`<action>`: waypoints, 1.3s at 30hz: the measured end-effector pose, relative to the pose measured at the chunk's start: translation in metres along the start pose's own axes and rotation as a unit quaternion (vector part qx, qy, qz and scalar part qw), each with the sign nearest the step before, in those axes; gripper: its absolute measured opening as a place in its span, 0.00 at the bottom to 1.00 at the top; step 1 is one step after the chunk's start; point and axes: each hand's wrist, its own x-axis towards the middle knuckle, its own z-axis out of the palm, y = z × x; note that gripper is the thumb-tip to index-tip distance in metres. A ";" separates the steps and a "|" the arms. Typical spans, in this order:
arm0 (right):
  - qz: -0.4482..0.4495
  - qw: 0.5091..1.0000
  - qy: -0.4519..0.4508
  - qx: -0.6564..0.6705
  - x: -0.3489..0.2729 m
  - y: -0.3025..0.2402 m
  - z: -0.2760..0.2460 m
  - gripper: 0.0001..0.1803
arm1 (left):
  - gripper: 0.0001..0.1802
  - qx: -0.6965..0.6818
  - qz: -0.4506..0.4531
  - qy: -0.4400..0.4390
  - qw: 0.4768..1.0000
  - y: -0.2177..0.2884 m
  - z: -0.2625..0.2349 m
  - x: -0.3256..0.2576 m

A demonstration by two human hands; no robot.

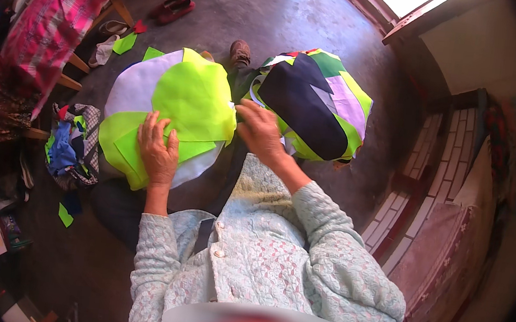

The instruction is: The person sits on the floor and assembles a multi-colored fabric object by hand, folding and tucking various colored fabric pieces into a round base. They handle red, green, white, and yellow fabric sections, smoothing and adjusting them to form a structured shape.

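A round bundle spread with neon yellow-green and pale lilac fabric pieces (pixel 192 93) lies in front of me, left of centre. My left hand (pixel 158 153) rests on its near part, fingers stretched out and flat on the cloth. At the bundle's right edge is my right hand (pixel 261 129), its fingers bent together beside a small white bit of the edge. What lies between those fingertips is too small to make out. Just beyond the right hand stands a second rounded bundle (pixel 300 99) covered in dark navy, lilac, green and yellow-green cloth.
On the left, a pink plaid cloth (pixel 63 24) drapes over wooden furniture. Below it sits a checked bag of fabric scraps (pixel 75 146). A green scrap (pixel 65 215) and dark red shoes (pixel 173 9) lie on the floor. White-brick-patterned panels (pixel 424 180) stand at right.
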 end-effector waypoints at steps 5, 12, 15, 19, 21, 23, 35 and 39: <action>0.161 0.958 0.133 -0.197 -0.048 0.070 -0.081 0.17 | 0.14 -0.007 -0.004 -0.001 1.000 0.002 -0.001 0.000; 0.371 0.837 0.077 -0.396 -0.119 0.149 -0.116 0.27 | 0.14 -0.003 0.001 -0.002 1.000 0.001 -0.001 0.000; 0.371 0.836 0.117 -0.386 -0.124 0.158 -0.113 0.24 | 0.14 -0.003 0.003 -0.001 1.000 -0.001 -0.001 0.000; 0.424 0.857 0.090 -0.279 -0.118 0.162 -0.119 0.16 | 0.14 -0.006 0.004 0.004 1.000 -0.002 -0.001 -0.001; 0.384 0.873 0.130 -0.272 -0.119 0.164 -0.118 0.13 | 0.14 -0.008 0.004 0.008 1.000 -0.002 -0.001 0.000; 0.380 0.876 0.145 -0.260 -0.117 0.161 -0.121 0.12 | 0.14 -0.012 0.004 0.008 1.000 -0.001 -0.001 0.000; 0.311 0.893 0.215 0.243 -0.061 0.125 -0.167 0.07 | 0.18 -0.038 0.001 0.008 0.999 -0.006 0.001 -0.001; 0.281 0.777 0.204 0.525 -0.017 0.061 -0.172 0.05 | 0.21 0.027 0.043 0.066 0.996 0.031 -0.024 0.006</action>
